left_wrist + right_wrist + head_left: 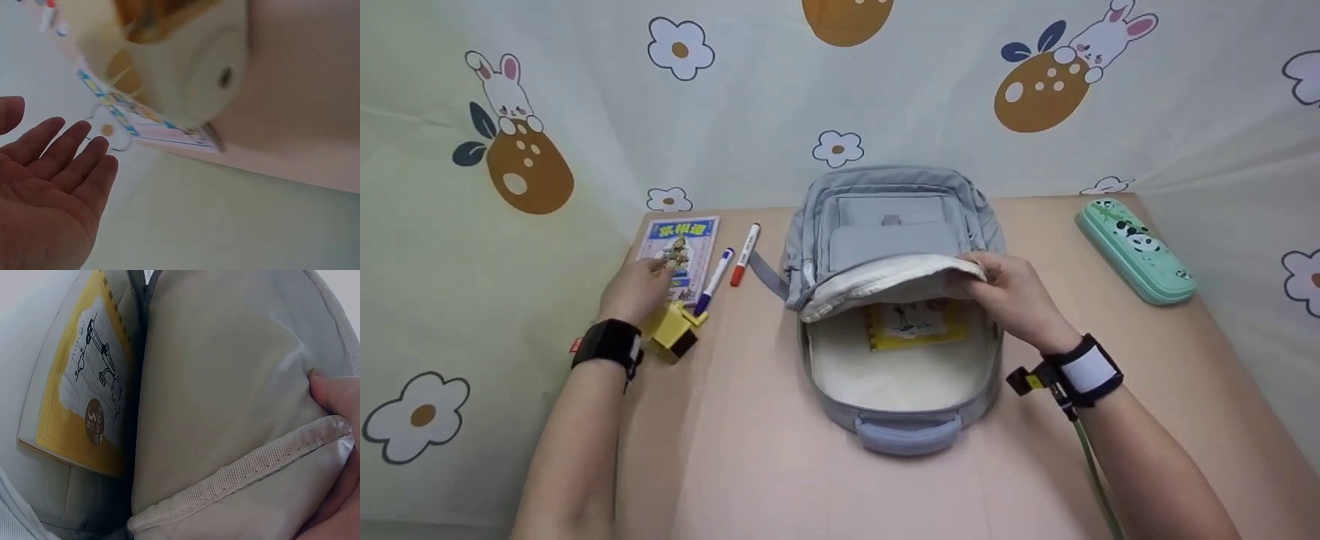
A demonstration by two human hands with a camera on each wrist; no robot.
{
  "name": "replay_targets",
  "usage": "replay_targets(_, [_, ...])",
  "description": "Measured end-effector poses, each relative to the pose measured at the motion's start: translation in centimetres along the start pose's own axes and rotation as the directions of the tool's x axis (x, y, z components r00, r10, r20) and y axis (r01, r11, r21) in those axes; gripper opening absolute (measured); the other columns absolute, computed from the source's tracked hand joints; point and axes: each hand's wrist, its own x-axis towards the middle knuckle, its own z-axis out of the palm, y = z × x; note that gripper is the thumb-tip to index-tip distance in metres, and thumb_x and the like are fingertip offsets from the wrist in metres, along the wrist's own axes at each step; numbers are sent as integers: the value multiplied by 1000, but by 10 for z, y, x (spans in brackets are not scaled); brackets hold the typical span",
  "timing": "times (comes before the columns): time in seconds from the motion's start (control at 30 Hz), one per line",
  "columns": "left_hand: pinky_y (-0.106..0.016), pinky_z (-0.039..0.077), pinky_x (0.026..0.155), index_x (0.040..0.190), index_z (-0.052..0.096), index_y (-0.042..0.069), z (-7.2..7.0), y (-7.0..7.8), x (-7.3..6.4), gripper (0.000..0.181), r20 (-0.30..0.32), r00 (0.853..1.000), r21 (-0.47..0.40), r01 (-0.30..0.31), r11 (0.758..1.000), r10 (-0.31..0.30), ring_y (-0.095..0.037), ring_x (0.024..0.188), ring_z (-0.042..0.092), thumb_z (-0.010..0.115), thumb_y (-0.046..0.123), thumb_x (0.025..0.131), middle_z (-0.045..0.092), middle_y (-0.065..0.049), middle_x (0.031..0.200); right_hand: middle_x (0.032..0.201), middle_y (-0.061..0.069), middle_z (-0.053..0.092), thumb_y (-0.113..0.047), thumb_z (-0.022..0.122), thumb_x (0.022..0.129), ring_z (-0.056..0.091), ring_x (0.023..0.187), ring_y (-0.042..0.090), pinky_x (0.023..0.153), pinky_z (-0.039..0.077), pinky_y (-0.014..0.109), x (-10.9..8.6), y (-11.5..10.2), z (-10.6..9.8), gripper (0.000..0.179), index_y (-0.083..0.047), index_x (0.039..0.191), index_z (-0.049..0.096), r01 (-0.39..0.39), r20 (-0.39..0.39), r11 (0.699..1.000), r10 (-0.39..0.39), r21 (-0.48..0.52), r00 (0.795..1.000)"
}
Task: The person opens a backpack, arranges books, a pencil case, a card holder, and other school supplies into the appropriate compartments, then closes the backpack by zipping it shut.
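Note:
A grey backpack (pixel 896 217) lies on the table with its main compartment open. My right hand (pixel 1016 296) grips the edge of its raised front flap (pixel 885 281), thumb on the pale lining (pixel 225 394) in the right wrist view. Inside the compartment lies a yellow spiral notebook (pixel 84 394) with a drawing on its cover. To the left, my left hand (pixel 637 289) reaches over a pink booklet (pixel 701 247) with fingers extended, as its palm (pixel 50 191) shows in the left wrist view. Right beside that hand is a small yellow object (pixel 669 330) with a dark square face.
A blue-capped marker (pixel 714 279) and a red-capped marker (pixel 745 255) lie between the booklet and the backpack. At the far right is a green panda pencil case (pixel 1136 251). Patterned cloth (pixel 750 112) walls in the table at the back and sides.

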Motion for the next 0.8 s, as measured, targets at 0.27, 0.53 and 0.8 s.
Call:
replay_targets(0.27, [-41, 49, 81, 140, 43, -18, 2, -45, 14, 63, 62, 981, 9, 185, 983, -185, -36, 99, 57, 49, 32, 103, 56, -34, 127, 112, 0, 75, -12, 69, 98, 67, 103, 13, 90, 52, 24, -3, -2, 0, 15, -11, 111, 77, -28, 18, 1000, 28, 13, 999])
replay_targets(0.53, [-37, 49, 87, 145, 40, -14, 6, -51, 21, 73, 124, 951, -80, 293, 953, -283, -35, 108, 57, 63, 39, 99, 54, -30, 134, 100, -1, 72, -16, 68, 100, 60, 88, 14, 81, 51, 23, -1, -3, 2, 10, -11, 102, 76, -26, 22, 1000, 25, 14, 999])
replay_targets(0.8, [-44, 46, 91, 139, 47, -14, 7, -52, 27, 73, 19, 966, -25, 257, 966, -257, -40, 108, 52, 74, 35, 93, 53, -32, 126, 108, 0, 74, -12, 67, 100, 65, 95, 14, 86, 52, 24, -2, -1, 3, 14, -10, 109, 77, -38, 18, 999, 38, -7, 999])
